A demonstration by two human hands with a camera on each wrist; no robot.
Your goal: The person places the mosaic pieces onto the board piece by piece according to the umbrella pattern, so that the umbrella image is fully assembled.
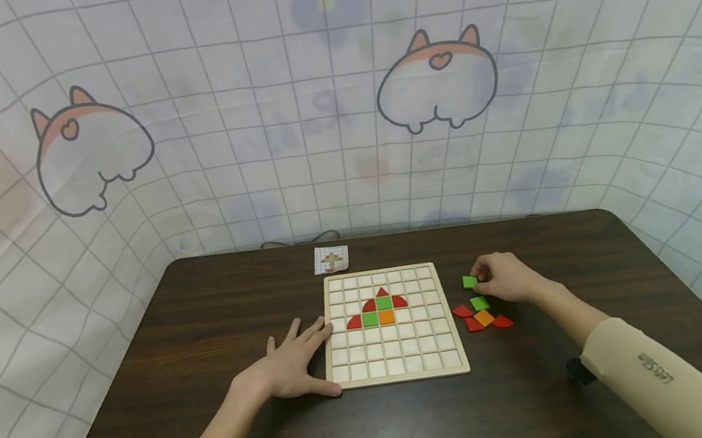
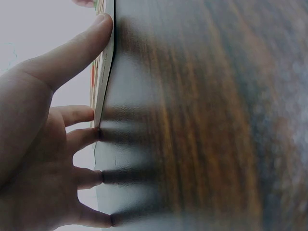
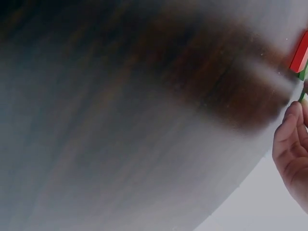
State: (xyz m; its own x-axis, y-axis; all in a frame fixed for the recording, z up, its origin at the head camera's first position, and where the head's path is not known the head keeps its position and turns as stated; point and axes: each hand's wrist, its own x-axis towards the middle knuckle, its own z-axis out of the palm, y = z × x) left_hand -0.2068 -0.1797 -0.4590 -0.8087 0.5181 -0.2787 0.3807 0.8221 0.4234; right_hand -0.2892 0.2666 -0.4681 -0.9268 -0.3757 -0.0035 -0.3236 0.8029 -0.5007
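Note:
My right hand [image 1: 506, 277] pinches a green square tile [image 1: 469, 282] between thumb and fingers, right of the gridded board [image 1: 401, 370]. In the right wrist view that hand [image 3: 293, 149] shows at the right edge, the tile mostly cut off. Spread fingers of my left hand [image 1: 291, 364] rest at the board's left edge, the thumb at its lower left corner. The left wrist view shows this hand [image 2: 53, 130] with fingertips on the table along the rim. On the board lie a red triangle [image 1: 382, 292], red quarter-round tiles [image 1: 399, 302], green squares [image 1: 370, 319] and an orange square [image 1: 387, 316].
Loose tiles lie right of the board: a green square [image 1: 479, 303], an orange square [image 1: 484, 318] and several red pieces [image 1: 503, 321]. A small pattern card [image 1: 331, 259] lies behind the board on the dark wood table [image 1: 214, 307]. A printed cloth [image 1: 289, 168] hangs behind.

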